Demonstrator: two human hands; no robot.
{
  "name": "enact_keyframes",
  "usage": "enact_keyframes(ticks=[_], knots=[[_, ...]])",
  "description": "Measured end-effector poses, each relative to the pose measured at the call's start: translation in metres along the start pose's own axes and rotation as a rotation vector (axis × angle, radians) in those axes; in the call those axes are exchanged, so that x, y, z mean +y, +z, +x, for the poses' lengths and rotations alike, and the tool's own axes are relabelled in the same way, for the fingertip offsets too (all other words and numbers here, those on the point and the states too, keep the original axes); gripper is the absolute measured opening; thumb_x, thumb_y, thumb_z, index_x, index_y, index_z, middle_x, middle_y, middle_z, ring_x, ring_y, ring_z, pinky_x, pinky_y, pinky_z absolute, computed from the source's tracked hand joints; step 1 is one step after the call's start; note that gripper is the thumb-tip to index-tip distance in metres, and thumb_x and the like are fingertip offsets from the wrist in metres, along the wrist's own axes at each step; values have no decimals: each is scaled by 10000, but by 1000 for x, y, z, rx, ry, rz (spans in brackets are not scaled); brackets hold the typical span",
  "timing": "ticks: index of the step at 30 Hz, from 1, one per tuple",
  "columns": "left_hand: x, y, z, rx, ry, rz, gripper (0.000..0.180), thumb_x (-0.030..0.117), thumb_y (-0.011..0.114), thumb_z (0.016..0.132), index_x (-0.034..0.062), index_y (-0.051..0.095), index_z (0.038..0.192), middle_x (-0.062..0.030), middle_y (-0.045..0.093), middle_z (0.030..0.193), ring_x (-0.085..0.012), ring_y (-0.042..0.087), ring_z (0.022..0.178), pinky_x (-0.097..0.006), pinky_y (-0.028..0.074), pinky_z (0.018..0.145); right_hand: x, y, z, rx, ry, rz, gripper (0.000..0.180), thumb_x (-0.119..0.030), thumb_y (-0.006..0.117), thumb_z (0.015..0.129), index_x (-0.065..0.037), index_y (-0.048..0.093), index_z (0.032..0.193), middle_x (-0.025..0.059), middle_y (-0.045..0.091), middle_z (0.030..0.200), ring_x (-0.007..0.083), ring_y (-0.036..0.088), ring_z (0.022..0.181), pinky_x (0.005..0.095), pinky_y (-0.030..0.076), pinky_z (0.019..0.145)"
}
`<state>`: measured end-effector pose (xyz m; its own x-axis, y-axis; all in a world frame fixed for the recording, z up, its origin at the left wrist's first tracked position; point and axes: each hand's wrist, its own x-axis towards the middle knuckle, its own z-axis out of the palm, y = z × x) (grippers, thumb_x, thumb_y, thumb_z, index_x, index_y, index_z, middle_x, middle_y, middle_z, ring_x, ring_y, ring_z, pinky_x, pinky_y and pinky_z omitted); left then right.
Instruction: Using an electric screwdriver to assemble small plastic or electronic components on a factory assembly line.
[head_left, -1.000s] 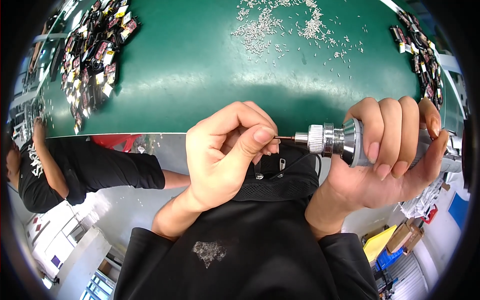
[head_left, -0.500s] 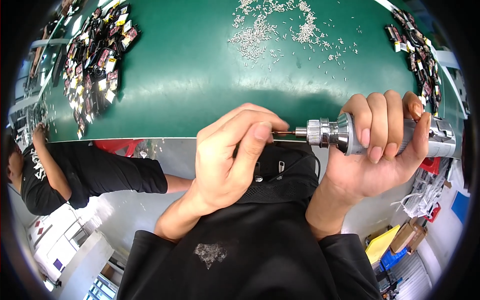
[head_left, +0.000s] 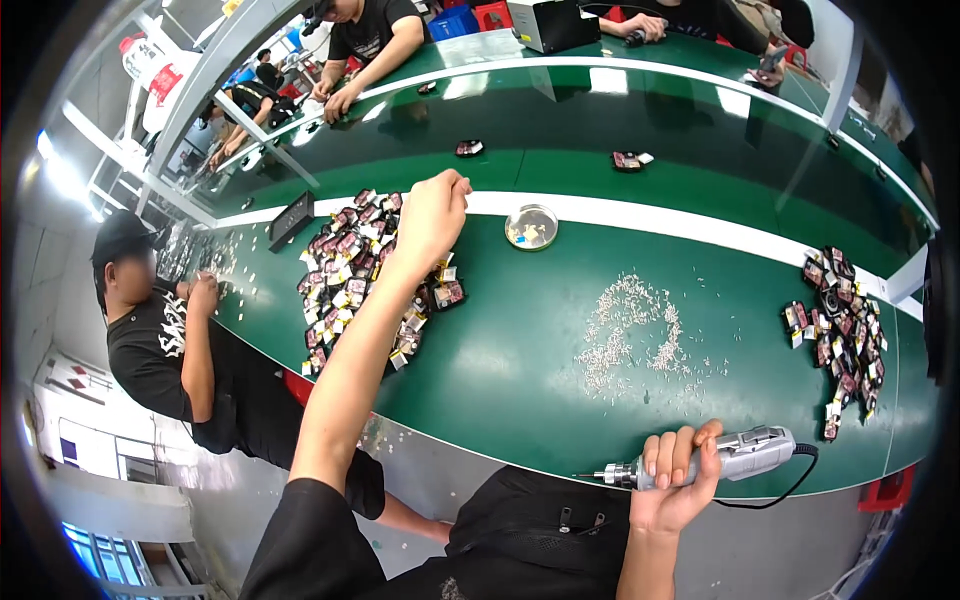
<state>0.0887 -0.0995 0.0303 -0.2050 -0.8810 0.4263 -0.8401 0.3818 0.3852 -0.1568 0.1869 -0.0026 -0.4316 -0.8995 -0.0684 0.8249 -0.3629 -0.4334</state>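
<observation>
My right hand (head_left: 678, 468) is wrapped round a silver-grey electric screwdriver (head_left: 755, 452), its thin bit pointing left near the table's front edge. A black cord leaves its right end. My left arm reaches far forward, and my left hand (head_left: 434, 222) hangs over the far edge of a heap of small black units with pale labels (head_left: 345, 275). Its fingers are curled closed; whether a small piece is between them is hidden. Right of that hand stands a round shallow dish (head_left: 531, 228) with small yellowish bits. Many tiny silvery screw-like pieces (head_left: 605, 345) lie scattered on the green table (head_left: 500, 350).
A second heap of black units (head_left: 840, 340) lies at the right. Beyond a white rail (head_left: 690, 223) runs a green belt carrying a few units (head_left: 627, 161). A black tray (head_left: 291, 222) stands far left. A co-worker (head_left: 160, 340) works at the left; others sit across.
The view has tilted up. My left hand has left the screwdriver's bit and stretched far forward beside the heap. My right hand still grips the screwdriver, now seen lower.
</observation>
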Motion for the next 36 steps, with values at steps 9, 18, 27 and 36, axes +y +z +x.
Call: enact_keyframes(ticks=[9,18,27,36], knots=[[-61,57,106,-142,-290,360,483,294,665,788,-22,474,1100,-274,555,1072,-409,567,985,-449,471,855,2,-5,4,-101,76,-16,105,-153,463,910,-86,403,856,15,356,507,128,353,409,293,364,481],[-78,37,94,-7,145,131,274,24,523,785,-35,621,1034,-205,627,924,-362,598,911,-408,468,838,1,-7,6,-103,106,-13,102,-159,463,904,-88,403,863,13,358,507,126,360,413,297,372,491],[-69,38,65,-59,54,161,349,24,513,769,-21,561,1111,-209,577,1028,-347,569,936,-399,450,851,2,-4,5,-100,91,-36,113,-167,445,916,-87,395,854,4,355,516,109,350,417,280,355,487],[-77,39,74,-101,35,188,290,85,581,738,-37,631,997,-218,642,940,-347,604,940,-388,462,866,3,-2,-2,-108,84,-34,85,-146,452,906,-82,415,863,4,343,508,114,349,418,282,354,488]])
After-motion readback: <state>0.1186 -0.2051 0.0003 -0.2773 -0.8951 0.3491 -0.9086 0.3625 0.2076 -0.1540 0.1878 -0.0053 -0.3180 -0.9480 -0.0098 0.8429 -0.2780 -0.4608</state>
